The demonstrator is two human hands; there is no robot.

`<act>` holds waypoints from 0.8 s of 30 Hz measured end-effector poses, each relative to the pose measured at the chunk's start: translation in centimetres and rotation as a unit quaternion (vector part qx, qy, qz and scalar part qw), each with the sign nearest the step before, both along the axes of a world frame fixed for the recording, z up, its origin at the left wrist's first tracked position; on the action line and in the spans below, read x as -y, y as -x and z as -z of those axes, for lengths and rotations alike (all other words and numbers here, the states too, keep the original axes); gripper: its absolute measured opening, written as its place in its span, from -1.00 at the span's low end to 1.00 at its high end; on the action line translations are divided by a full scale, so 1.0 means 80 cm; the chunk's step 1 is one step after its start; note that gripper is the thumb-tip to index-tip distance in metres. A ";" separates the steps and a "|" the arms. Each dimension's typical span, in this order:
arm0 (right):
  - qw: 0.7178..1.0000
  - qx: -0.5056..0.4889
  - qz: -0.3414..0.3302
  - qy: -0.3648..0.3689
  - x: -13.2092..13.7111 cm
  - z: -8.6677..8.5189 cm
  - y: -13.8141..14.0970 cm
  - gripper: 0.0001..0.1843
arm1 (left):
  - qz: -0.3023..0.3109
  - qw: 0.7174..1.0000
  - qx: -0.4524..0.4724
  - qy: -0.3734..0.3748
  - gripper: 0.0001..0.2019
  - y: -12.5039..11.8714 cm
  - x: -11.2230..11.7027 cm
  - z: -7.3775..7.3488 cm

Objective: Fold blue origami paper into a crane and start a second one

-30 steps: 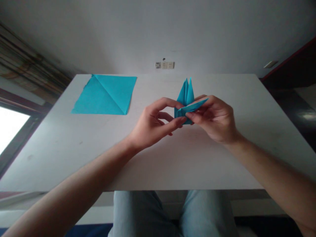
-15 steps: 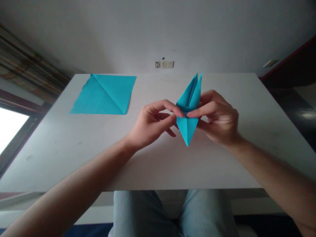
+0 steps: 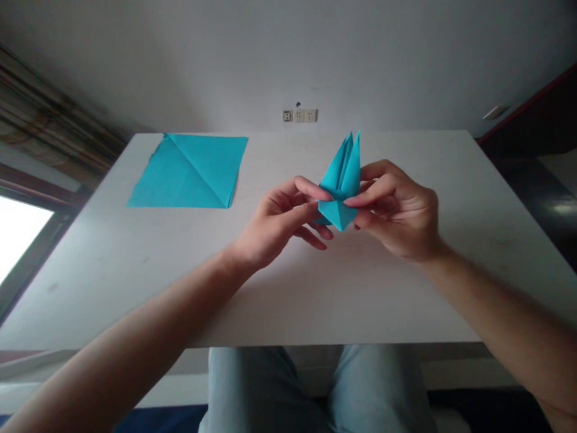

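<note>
Above the table I hold a folded piece of turquoise origami paper (image 3: 339, 174) between both hands. Its narrow points stick up and away from me, and a broad flap with a centre crease faces me, ending in a blunt tip. My left hand (image 3: 288, 210) pinches its left edge with thumb and index finger, the other fingers loosely curled below. On the opposite edge, my right hand (image 3: 396, 207) is closed with thumb and fingertips gripping the fold. A little turquoise paper shows behind the flap near the left fingers; the rest of the back is hidden.
Turquoise paper sheets (image 3: 193, 174) with a diagonal crease lie at the back left of the white table (image 3: 279, 300). Behind it, a wall carries sockets (image 3: 299, 115). A curtain (image 3: 54, 114) and window are at left. My legs are under the front edge.
The lower point of the folded paper, which reached down toward me, now looks much shorter and bent away underneath. Both hands have stayed on the paper, shifting only slightly.
</note>
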State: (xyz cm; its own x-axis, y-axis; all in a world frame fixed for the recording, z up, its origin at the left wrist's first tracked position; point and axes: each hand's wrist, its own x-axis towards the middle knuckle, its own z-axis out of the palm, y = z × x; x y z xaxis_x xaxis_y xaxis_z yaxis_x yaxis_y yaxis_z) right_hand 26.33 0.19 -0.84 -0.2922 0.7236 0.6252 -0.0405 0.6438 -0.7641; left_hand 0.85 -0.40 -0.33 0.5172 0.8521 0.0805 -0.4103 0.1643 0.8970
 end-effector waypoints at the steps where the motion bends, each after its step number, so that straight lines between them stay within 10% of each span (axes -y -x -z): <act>1: 0.999 -0.001 -0.013 0.033 0.000 -0.001 0.001 -0.73 | 0.002 1.000 0.005 0.001 -0.65 0.000 -0.001 0.000; 9: 0.975 -0.040 -0.073 0.208 0.001 -0.002 0.005 -0.67 | -0.031 0.997 -0.056 -0.049 -0.58 -0.002 -0.003 0.000; 24: 0.994 -0.022 -0.063 0.089 -0.001 -0.007 0.004 -0.87 | -0.060 0.989 -0.053 -0.125 -0.54 -0.001 -0.007 -0.001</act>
